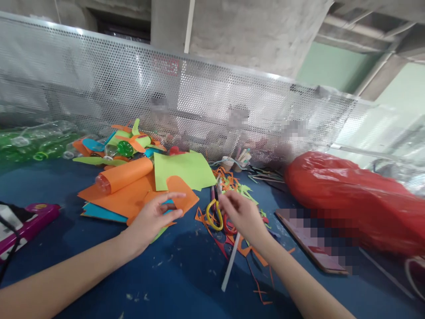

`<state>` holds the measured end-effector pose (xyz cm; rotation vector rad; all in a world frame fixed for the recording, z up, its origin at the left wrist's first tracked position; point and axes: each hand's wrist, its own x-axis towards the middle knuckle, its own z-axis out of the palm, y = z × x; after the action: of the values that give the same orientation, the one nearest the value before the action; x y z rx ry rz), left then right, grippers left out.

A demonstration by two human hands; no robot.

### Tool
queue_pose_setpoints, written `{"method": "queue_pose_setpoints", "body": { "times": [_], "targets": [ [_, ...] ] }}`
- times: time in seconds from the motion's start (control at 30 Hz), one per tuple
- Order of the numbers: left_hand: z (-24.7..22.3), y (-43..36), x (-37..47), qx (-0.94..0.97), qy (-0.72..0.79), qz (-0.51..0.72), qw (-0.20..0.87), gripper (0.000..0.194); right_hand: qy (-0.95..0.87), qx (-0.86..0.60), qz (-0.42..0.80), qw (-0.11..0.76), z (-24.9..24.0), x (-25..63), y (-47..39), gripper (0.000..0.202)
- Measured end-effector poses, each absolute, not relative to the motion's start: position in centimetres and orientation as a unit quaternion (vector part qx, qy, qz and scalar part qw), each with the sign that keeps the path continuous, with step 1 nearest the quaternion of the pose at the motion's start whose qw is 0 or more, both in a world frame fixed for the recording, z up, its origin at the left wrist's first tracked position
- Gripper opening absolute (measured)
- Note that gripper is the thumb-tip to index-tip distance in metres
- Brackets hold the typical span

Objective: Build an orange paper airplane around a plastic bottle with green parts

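My left hand [153, 217] is at the paper pile with thumb and index finger apart. Their tips overlap a round-ended orange paper piece [181, 190]; no firm grip on it shows. My right hand [244, 217] has its fingers closed at the yellow-handled scissors [214, 217], whose blades point away from me. Beneath that hand, red scissor handles [229, 225] lie among orange and green paper scraps [245, 250]. A whitish stick [230, 263] rests on the blue tabletop [186, 266] just below. Green paper sheets [182, 170] lie beyond my left hand.
An orange-wrapped bottle [128, 175] lies on orange sheets. Behind it are paper-bladed bottle pieces [133, 139], with plastic bottles [40, 141] farther left. A purple glue gun [36, 221] is at left. A phone-like device [308, 241] and red plastic bag [352, 199] occupy the right.
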<state>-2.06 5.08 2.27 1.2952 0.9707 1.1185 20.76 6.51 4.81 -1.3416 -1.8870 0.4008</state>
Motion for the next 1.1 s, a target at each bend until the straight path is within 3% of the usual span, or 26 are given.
{"method": "queue_pose_setpoints", "body": {
  "times": [0.1,0.23,0.4,0.5,0.6,0.63,0.83,1.0,1.1],
  "targets": [
    [1.6,4.8,-1.7,0.579,0.382,0.463,0.552,0.036,-0.753,-0.444,0.333,0.353,3.7,18.7,5.1,0.026],
    [1.0,4.3,-1.1,0.606,0.353,0.452,0.552,0.034,-0.718,-0.444,0.362,0.395,2.5,16.8,4.1,0.025],
    [2.2,4.8,-2.0,0.650,0.346,0.486,0.471,0.064,-0.655,-0.405,0.414,0.485,3.0,17.2,4.4,0.024],
    [3.9,6.8,-4.6,0.706,0.415,0.510,0.264,0.050,-0.650,-0.416,0.386,0.505,3.2,17.7,4.6,0.025],
    [5.1,9.4,-8.3,0.734,0.564,0.375,-0.056,0.043,-0.682,-0.456,0.297,0.489,2.8,18.0,4.6,0.024],
    [5.3,10.2,-9.5,0.724,0.590,0.349,-0.073,0.043,-0.693,-0.466,0.273,0.477,2.6,18.1,4.6,0.025],
    [4.2,12.4,-14.8,0.649,0.707,0.278,-0.041,0.085,-0.745,-0.488,0.187,0.414,2.0,18.2,4.6,0.032],
    [4.7,11.8,-16.7,0.656,0.698,0.282,0.042,0.083,-0.769,-0.466,0.199,0.389,2.1,18.5,4.8,0.028],
    [5.6,11.3,-17.0,0.635,0.661,0.360,0.175,0.080,-0.768,-0.462,0.194,0.399,2.3,18.7,4.9,0.026]
  ]
}}
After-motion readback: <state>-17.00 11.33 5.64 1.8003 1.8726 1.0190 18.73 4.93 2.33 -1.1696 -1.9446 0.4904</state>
